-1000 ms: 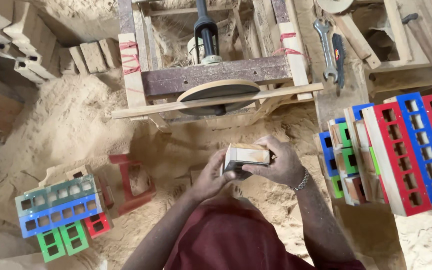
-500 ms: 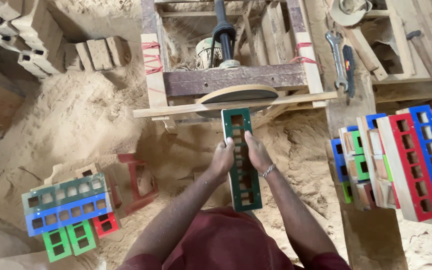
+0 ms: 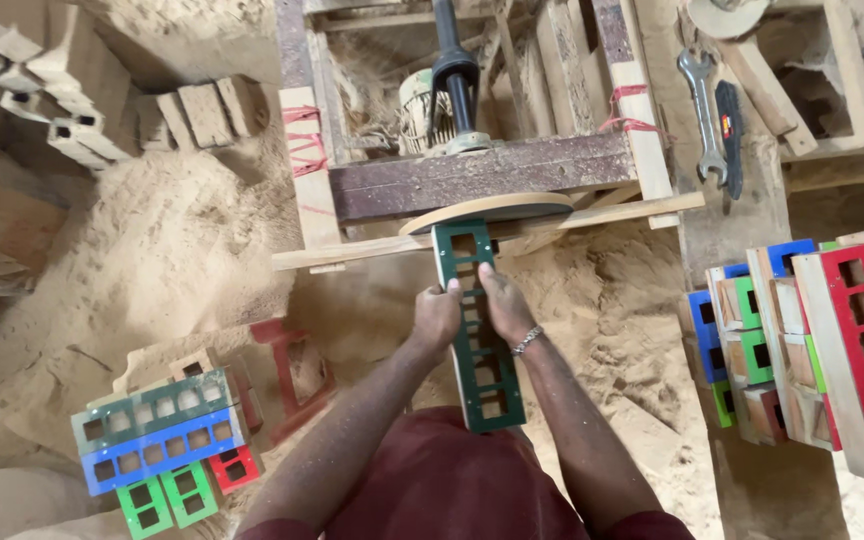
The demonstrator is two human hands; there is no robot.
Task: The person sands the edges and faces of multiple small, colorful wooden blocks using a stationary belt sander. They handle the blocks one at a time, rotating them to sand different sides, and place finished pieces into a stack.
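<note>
A long dark green wooden frame (image 3: 479, 360) with several square cut-outs is held lengthwise in front of me. My left hand (image 3: 437, 317) grips its left edge and my right hand (image 3: 503, 303), with a bracelet on the wrist, grips its right edge. The frame's far end touches the round sanding disc (image 3: 487, 208) mounted on a wooden machine frame (image 3: 472, 175). A dark motor (image 3: 454, 75) sits behind the disc.
Sawdust covers the ground. Green, blue and red frames (image 3: 157, 440) are stacked at lower left. More blue, red and green frames (image 3: 832, 340) stand at right. A spanner (image 3: 704, 110) hangs at upper right. Bare wood blocks (image 3: 202, 110) lie at upper left.
A second ago both hands held a frame end-on near my body. It now points lengthwise away from me with its far end against the disc.
</note>
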